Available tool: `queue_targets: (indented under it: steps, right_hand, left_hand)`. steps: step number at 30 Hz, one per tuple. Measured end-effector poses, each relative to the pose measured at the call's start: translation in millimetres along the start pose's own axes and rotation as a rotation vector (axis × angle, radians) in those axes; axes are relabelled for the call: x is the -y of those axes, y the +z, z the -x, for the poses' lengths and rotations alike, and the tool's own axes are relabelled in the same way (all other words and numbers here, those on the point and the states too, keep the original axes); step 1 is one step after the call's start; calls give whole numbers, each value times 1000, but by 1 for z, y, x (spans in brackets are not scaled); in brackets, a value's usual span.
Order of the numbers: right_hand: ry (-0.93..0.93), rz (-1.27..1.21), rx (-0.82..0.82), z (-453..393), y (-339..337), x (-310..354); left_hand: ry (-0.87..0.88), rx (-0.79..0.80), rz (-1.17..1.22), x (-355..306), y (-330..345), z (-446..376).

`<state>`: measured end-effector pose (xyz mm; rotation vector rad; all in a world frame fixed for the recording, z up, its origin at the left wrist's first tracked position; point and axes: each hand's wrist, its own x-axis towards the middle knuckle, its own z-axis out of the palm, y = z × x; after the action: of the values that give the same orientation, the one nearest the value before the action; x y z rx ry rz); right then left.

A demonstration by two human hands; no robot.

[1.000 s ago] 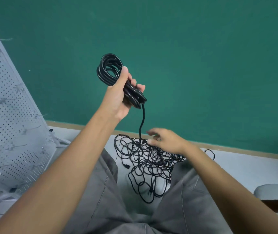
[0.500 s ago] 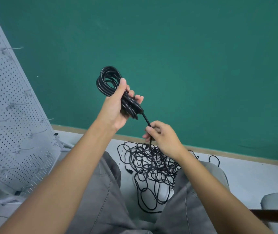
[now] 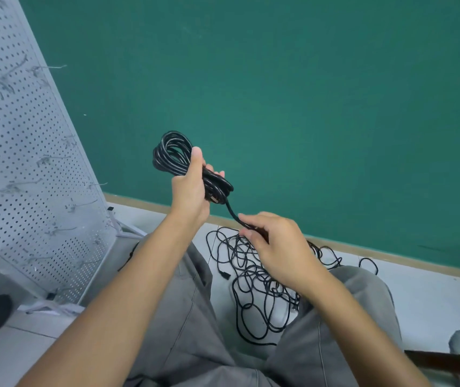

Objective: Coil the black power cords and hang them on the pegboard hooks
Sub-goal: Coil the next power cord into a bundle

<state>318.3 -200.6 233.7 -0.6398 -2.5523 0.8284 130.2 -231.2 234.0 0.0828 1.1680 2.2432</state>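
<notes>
Head view looks down over my gray-trousered knees (image 3: 184, 317) at the pale floor (image 3: 419, 297), with a green wall (image 3: 307, 93) on the far side. My left hand (image 3: 191, 196) is raised in front of that wall, thumb up and fingers wrapped round a coiled black cord (image 3: 171, 153), so that grip is closed on the bundle; most of the loops stick out to the upper left of my fist. From the bundle's lower end one strand (image 3: 230, 210) runs down to the right into my right hand (image 3: 276, 247), which pinches it between thumb and curled fingers. Below that hand a loose tangle of black cords (image 3: 254, 280) lies on the floor between my knees, spreading right along the wall's base. At the left stands a white pegboard (image 3: 27, 177), leaning, with bare wire hooks (image 3: 80, 203) poking from its holes.
</notes>
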Motion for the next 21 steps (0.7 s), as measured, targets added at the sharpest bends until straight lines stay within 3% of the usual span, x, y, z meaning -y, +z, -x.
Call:
queue_targets:
  steps: [3,7,12,15,21]
  right_hand:
    - [-9,-10,68,-6,-18,9]
    - [2,-42,30,-15,-36,14]
    - [-3,-1,-172,-24,-49,13]
    - [7,40,-253,-22,-51,12]
    - [43,-144,-138,-15,-45,8]
  left_hand:
    - [111,4,-246,7,1,4]
    - [194,195,-506,13,-3,13]
    - [95,442,-554,21,-4,38]
    - [-28,506,-507,23,-8,53]
    - [-138,566,-468,15,-12,77]
